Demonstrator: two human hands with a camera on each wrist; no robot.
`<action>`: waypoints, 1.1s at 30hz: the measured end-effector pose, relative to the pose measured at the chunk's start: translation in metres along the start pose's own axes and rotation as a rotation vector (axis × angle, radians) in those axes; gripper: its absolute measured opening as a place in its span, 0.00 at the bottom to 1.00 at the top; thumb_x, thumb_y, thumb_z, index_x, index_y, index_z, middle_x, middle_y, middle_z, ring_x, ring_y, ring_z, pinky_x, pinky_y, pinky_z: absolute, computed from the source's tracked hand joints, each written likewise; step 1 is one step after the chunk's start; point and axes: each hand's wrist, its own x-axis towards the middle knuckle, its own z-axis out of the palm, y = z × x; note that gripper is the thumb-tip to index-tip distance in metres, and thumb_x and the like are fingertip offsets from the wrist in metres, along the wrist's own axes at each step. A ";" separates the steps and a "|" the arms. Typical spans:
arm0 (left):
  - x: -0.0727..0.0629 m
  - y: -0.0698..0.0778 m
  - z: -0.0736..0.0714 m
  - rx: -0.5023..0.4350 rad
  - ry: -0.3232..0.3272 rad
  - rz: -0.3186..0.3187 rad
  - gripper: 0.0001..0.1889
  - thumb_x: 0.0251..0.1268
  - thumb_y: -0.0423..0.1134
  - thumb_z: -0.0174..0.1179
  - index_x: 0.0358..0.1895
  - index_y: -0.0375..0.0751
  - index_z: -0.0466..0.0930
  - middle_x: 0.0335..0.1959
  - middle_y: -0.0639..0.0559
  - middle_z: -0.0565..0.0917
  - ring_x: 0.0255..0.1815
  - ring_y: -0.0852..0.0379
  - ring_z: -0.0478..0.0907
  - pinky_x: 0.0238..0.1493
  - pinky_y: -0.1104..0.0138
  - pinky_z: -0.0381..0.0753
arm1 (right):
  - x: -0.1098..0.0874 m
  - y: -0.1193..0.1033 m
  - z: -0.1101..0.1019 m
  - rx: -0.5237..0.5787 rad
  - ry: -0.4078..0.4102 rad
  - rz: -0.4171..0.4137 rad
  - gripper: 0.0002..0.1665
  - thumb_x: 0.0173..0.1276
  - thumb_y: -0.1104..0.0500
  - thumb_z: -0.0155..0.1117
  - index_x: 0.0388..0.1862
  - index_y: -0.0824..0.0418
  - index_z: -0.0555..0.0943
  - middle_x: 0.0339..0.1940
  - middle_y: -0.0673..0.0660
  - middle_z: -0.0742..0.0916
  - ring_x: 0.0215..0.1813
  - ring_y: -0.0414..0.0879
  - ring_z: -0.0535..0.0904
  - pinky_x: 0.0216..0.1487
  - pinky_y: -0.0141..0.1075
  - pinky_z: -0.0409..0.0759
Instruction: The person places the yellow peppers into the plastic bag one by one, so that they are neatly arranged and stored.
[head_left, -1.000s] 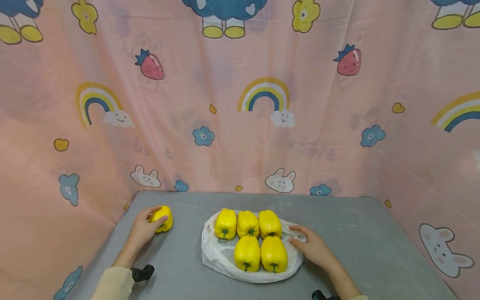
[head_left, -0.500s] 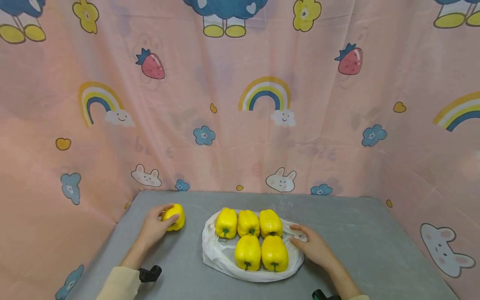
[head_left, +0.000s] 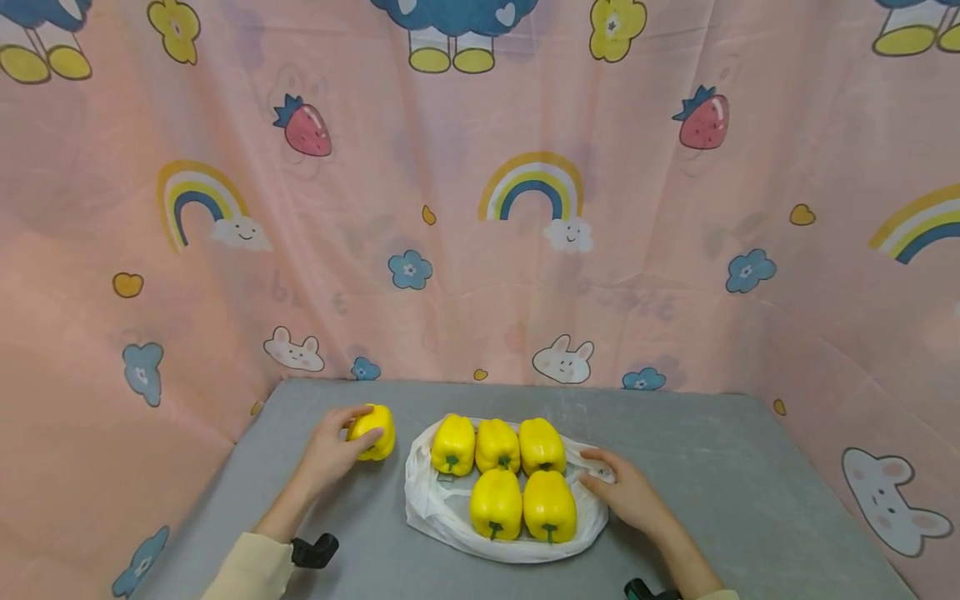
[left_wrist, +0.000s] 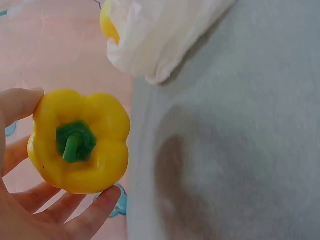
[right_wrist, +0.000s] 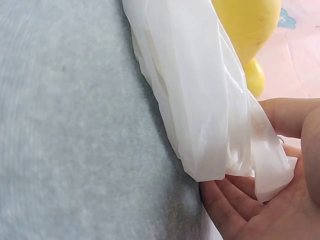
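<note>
My left hand (head_left: 330,450) holds a yellow bell pepper (head_left: 381,435) by its sides, left of a white plastic bag (head_left: 431,512). In the left wrist view, the pepper's green stem (left_wrist: 72,146) faces the camera and its shadow falls on the table. The bag lies spread with its mouth up and its edge rolled down. Inside it, several yellow bell peppers (head_left: 495,502) sit in two rows, three at the back and two in front. My right hand (head_left: 626,496) grips the bag's right rim, thumb on the inner side and fingers under the outer side (right_wrist: 225,205).
A grey table (head_left: 697,500) carries the bag. Behind and on both sides hangs a pink printed curtain (head_left: 480,317). The front row of peppers stands toward the right, with a gap at its left end inside the bag.
My left hand has carried the bell pepper rightward, closer to the bag. My right hand has stayed at the bag's rim, and the peppers in the bag have not moved.
</note>
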 end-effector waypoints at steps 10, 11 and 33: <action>-0.003 0.018 0.005 -0.045 0.000 0.034 0.27 0.66 0.50 0.69 0.65 0.42 0.79 0.62 0.40 0.77 0.60 0.41 0.73 0.55 0.47 0.79 | 0.001 0.000 0.000 -0.004 -0.007 0.011 0.31 0.75 0.50 0.64 0.70 0.64 0.75 0.71 0.69 0.75 0.74 0.69 0.64 0.70 0.69 0.60; -0.004 0.021 0.005 -0.048 0.000 0.038 0.27 0.66 0.50 0.70 0.65 0.42 0.79 0.62 0.40 0.77 0.60 0.41 0.73 0.55 0.48 0.80 | 0.001 0.000 0.000 -0.003 -0.009 0.012 0.31 0.75 0.49 0.64 0.70 0.64 0.75 0.71 0.68 0.75 0.74 0.69 0.64 0.70 0.69 0.60; -0.031 0.068 0.019 -0.161 -0.066 0.097 0.24 0.65 0.50 0.70 0.62 0.48 0.82 0.60 0.48 0.79 0.58 0.46 0.74 0.54 0.48 0.77 | 0.001 0.003 -0.001 0.006 -0.014 -0.011 0.30 0.75 0.50 0.64 0.70 0.64 0.75 0.71 0.68 0.75 0.75 0.68 0.63 0.70 0.68 0.60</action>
